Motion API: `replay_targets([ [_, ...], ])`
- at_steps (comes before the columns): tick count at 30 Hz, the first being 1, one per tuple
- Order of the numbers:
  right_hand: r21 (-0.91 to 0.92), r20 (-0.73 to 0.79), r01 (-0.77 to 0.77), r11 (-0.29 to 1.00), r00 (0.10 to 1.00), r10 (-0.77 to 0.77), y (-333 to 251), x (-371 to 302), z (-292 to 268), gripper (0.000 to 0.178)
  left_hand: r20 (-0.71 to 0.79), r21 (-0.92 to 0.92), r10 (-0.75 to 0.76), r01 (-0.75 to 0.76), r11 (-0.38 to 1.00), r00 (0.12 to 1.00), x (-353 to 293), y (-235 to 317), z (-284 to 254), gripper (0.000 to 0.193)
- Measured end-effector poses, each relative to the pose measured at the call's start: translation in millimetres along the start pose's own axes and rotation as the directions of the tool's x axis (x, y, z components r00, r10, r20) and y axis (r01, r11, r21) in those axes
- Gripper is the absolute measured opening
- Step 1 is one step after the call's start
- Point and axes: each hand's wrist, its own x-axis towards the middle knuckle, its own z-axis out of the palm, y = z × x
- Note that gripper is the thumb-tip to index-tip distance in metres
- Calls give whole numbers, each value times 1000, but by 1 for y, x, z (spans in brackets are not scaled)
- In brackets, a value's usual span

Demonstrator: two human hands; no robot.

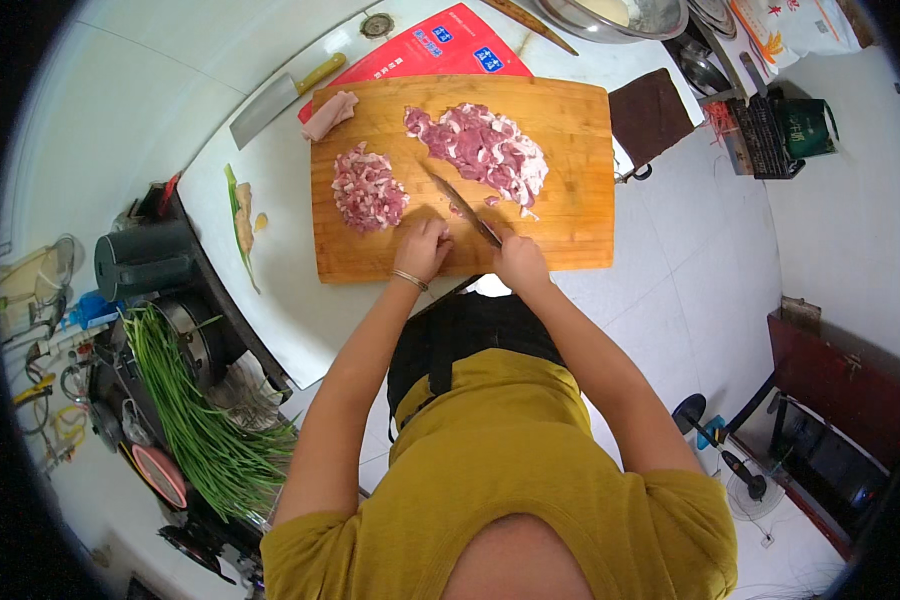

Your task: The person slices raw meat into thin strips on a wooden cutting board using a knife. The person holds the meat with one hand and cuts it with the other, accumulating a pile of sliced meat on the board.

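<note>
My right hand (520,260) is closed round the handle of a kitchen knife (460,204), at the near edge of a wooden cutting board (580,215). The blade points away and to the left, over the board. To its left, my left hand (424,249) rests on the board with curled fingers; what they hold, if anything, is hidden. Diced meat (367,188) lies in a pile at the board's left. A larger heap of sliced meat (485,150) spreads beyond the blade, with a few small scraps beside it. A pale pink piece of meat (330,116) sits at the far left corner.
A cleaver (280,105) lies left of the board near a red plastic sheet (420,45). Ginger (244,215) with a green onion stalk is on the white table. A metal bowl (625,22) stands far right. Long green vegetables (205,425) are piled at the left.
</note>
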Motion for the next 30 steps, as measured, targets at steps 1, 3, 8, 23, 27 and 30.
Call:
replay_targets([
  [1,-12,3,16,1000,1000,-16,2,-4,1,18,-16,29,39,-39,999,999,-3,-8,1,13],
  [3,-23,14,28,999,1000,-28,3,-7,6,18,-34,69,113,-111,991,993,-5,-15,1,16],
  [8,18,10,-30,999,1000,30,4,-6,18,22,-30,50,169,-167,985,985,0,-4,-5,22],
  [23,159,-61,-142,977,986,154,33,-16,-17,24,134,113,181,-197,974,974,41,-9,12,34],
  [27,240,-119,-168,956,972,201,37,-22,-25,23,127,32,195,-201,979,972,29,16,19,34],
  [30,200,-87,-174,964,977,194,43,-24,-31,23,83,46,107,-111,993,991,47,36,25,40],
])
